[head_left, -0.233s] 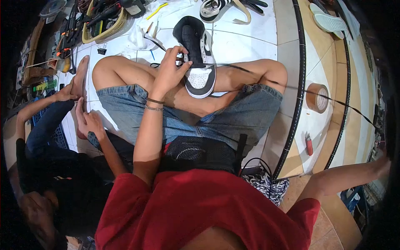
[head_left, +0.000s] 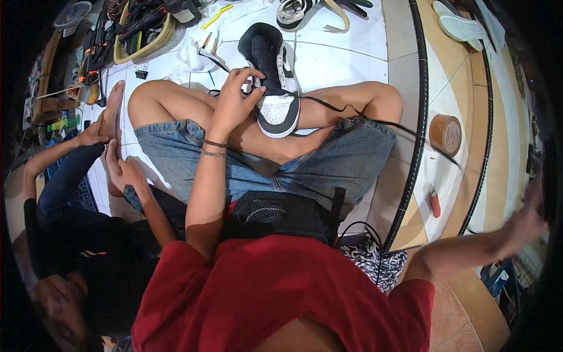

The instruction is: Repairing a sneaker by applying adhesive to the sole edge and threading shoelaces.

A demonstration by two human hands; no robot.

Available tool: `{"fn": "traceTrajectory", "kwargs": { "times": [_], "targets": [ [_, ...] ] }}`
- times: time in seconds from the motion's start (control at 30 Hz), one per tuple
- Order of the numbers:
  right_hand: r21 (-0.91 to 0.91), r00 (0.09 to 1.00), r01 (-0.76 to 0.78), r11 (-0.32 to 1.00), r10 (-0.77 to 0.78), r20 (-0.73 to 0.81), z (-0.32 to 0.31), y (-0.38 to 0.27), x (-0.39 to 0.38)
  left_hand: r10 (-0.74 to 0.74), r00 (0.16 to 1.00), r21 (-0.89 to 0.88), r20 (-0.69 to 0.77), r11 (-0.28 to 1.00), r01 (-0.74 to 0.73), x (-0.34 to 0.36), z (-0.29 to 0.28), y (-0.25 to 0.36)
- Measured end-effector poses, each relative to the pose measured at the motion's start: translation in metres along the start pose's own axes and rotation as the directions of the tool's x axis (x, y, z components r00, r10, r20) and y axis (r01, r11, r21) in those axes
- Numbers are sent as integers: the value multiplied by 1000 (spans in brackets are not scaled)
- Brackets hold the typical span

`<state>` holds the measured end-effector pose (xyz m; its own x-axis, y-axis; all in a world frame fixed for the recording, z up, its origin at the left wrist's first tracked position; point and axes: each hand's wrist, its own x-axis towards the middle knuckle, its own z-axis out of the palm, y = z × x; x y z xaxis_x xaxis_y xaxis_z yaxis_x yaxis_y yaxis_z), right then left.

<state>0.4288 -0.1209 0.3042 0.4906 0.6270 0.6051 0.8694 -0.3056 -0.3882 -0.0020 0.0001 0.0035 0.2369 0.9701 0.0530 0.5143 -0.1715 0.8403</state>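
Observation:
A black-and-white sneaker rests across my crossed lower legs, its toe toward me. My left hand grips it from the left, thumb and fingers at the eyelet edge beside the black tongue. From the eyelets a black shoelace runs to the right over my knee, slightly wavy. Its loose end hangs in the air by the tape roll. Far out at the right edge is my right hand, apart from the lace and smeared by motion, so its fingers cannot be made out.
A second sneaker and a yellow basket of tools lie ahead. At right are brown tape, a red-handled tool and a pale shoe sole. Another person sits close on my left.
The shoelace, stretched far to the right before, is now slacker, its end dropping near the tape. My right hand has shifted slightly and is apart from it. The left hand keeps its hold.

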Motion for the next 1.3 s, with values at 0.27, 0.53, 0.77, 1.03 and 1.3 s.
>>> {"fn": "traceTrajectory", "kwargs": {
  "times": [0.27,0.53,0.77,1.03,1.3],
  "targets": [
    [618,583,-45,785,-482,655,238,-87,-154,126,990,189,-62,975,-112,-1,2,21],
    [596,566,-70,800,-460,685,311,-71,-195,117,993,203,23,972,-119,2,25,25],
    [676,479,-27,737,-584,655,312,-76,-189,80,996,163,47,983,-87,2,22,25],
    [656,432,-60,752,-573,697,316,-76,-191,24,999,157,-25,987,-20,2,28,26],
    [611,428,-101,785,-520,739,314,-86,-204,-15,1000,50,-23,999,16,2,28,22]
  ]
}}
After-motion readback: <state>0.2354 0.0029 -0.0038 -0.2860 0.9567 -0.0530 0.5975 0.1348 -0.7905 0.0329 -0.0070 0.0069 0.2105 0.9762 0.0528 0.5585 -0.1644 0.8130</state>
